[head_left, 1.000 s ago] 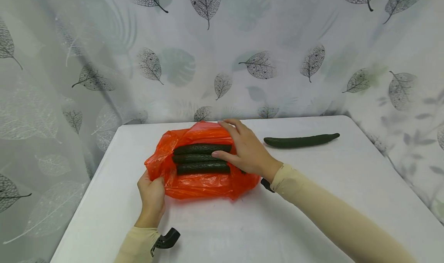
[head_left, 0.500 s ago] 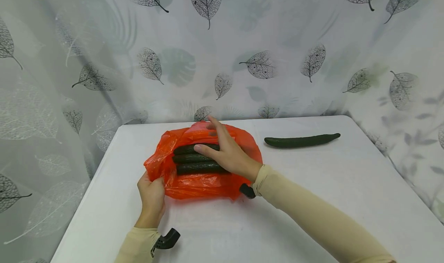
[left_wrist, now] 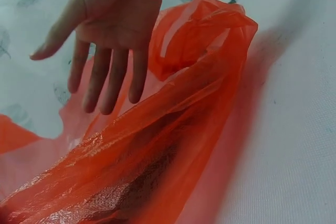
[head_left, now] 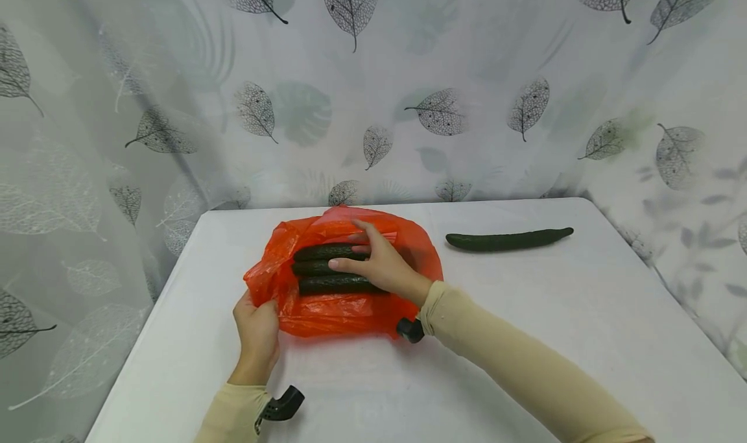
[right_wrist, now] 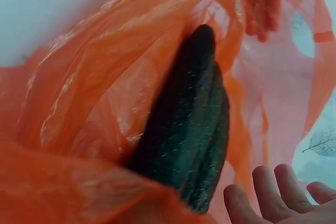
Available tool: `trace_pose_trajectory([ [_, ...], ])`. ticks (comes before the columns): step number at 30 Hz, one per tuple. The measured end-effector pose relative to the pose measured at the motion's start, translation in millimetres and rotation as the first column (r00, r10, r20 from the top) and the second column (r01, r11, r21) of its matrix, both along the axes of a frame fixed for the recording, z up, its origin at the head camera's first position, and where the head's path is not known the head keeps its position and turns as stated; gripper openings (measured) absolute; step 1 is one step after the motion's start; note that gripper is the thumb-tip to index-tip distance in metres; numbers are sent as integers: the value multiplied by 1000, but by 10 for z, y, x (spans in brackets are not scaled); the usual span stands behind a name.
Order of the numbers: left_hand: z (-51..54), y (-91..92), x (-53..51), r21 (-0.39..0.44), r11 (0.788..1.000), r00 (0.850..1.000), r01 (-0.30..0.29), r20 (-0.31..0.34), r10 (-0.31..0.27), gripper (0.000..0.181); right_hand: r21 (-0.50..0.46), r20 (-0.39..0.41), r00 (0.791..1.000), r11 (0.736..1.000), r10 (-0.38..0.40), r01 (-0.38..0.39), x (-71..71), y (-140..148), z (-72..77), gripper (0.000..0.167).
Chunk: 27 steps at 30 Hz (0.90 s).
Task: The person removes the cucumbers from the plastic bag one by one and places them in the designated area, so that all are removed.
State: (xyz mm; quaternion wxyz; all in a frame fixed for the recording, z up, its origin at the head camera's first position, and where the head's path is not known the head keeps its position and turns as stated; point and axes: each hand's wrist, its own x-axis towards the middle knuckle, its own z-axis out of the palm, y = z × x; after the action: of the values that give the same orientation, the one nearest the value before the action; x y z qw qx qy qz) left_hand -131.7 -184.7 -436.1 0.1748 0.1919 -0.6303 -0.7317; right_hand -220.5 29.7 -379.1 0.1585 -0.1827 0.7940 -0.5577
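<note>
My left hand (head_left: 257, 336) pinches the left edge of an orange-red plastic bag (head_left: 344, 308) lying on the table. Its fingers (right_wrist: 261, 14) show blurred through the film in the right wrist view. Three dark green cucumbers (head_left: 332, 285) lie side by side in the bag's mouth, their right ends hidden by my right hand (head_left: 388, 271). That hand is over the bag with its thumb and fingers spread. In the left wrist view its palm (left_wrist: 118, 24) faces the camera, fingers straight and holding nothing. The right wrist view shows its fingertips (right_wrist: 275, 192) beside the cucumbers (right_wrist: 176, 135).
Another cucumber (head_left: 508, 240) lies apart on the white table (head_left: 525, 326), toward the back right. A leaf-patterned curtain (head_left: 373, 93) hangs behind the table and along its sides. A black camera piece (head_left: 283, 404) juts from the left wrist, another (head_left: 410, 330) from the right.
My right hand has moved left from the bag's right side to over the cucumbers, then dipped slightly. The left hand keeps its grip on the bag's edge.
</note>
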Motion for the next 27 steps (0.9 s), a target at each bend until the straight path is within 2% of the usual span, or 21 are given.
trace_pose_trajectory([
  [5, -13, 7, 1, -5, 1000, 1000, 6, 1, -6, 55, 76, -16, 1000, 997, -13, 14, -14, -1, -122, 97],
  [11, -12, 4, 7, -9, 1000, 1000, 6, -16, -6, 58, 180, -58, 998, 984, 18, -8, -1, 1, -231, 101],
  [17, -7, 1, 11, -15, 1000, 1000, -3, -12, 3, 59, 288, -109, 992, 957, 57, -23, 29, -4, -316, 103],
  [27, -4, -6, 19, -6, 1000, 1000, -6, 9, 6, 59, 411, -153, 984, 911, 93, -22, 64, 1, -377, 89],
])
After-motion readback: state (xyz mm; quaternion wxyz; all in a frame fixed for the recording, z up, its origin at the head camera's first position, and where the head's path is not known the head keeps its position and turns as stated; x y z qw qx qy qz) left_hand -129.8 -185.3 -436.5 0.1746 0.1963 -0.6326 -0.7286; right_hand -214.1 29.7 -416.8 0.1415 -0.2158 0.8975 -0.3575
